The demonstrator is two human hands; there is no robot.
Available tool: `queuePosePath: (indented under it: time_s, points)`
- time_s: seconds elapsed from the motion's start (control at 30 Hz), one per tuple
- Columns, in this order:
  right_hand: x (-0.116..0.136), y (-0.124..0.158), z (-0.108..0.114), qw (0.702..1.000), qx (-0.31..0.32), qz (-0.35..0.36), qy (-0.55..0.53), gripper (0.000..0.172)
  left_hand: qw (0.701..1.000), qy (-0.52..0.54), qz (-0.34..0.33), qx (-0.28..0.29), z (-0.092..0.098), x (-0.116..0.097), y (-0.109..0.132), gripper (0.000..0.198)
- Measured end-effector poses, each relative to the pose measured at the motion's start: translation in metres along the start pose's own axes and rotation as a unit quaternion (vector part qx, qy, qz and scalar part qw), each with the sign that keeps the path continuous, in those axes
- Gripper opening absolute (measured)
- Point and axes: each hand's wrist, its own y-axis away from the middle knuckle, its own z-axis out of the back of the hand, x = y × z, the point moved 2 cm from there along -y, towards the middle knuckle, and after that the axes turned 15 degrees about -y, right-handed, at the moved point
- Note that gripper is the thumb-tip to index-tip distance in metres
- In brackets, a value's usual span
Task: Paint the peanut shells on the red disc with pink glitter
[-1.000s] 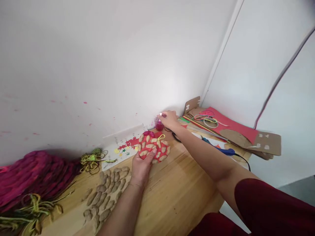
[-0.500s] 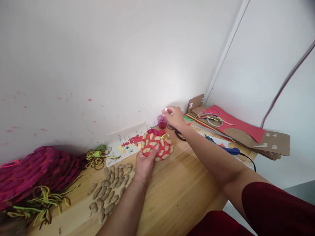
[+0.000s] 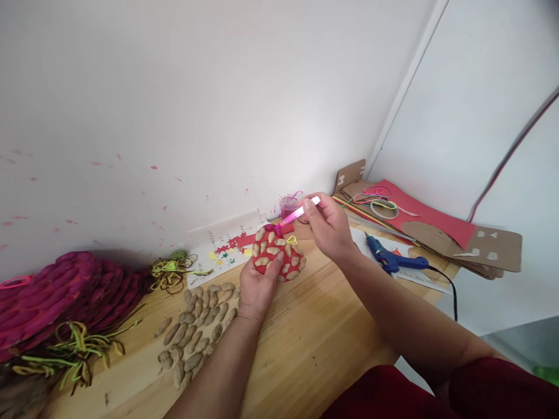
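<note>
In my left hand (image 3: 258,285) is a round red disc (image 3: 283,263) covered with glued-on peanuts, the thumb pressed over its face. A small yellow loop sticks up from its right side. My right hand (image 3: 329,227) pinches a paintbrush (image 3: 300,212) with a white handle smeared pink. The brush tip touches the disc's upper edge, where a few peanuts are wet with magenta paint. Behind the brush stands a small clear cup (image 3: 288,206) of pink paint, partly hidden by the right hand.
Loose peanuts (image 3: 201,320) lie left of my forearm. Farther left are stacked magenta-painted pieces (image 3: 74,302) and yellow-green yarn (image 3: 81,355). A blue glue gun (image 3: 393,259) with a cord rests on paper at right, near cardboard and red sheets (image 3: 430,212). Paint spots mark the wall.
My right hand has lifted the brush from the paint cup and brought it right and down onto the disc. The left hand still holds the disc in nearly the same place.
</note>
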Motion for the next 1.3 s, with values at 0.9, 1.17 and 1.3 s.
queuePosePath:
  time_s: [0.9, 1.17, 1.3]
  points:
    - [-0.001, 0.019, 0.000, 0.973, 0.044, 0.151, 0.169, 0.010, 0.968, -0.221, -0.107, -0.057, 0.004, -0.019, 0.012, 0.027]
    - [0.005, 0.023, -0.003, 0.961, 0.084, 0.187, 0.185, 0.009, 0.968, -0.214, -0.113, -0.064, 0.003, -0.017, 0.012, 0.025]
    - [0.006, 0.023, -0.004, 0.957, 0.098, 0.197, 0.187, 0.009, 0.965, -0.225, -0.119, -0.068, 0.004, -0.017, 0.012, 0.027]
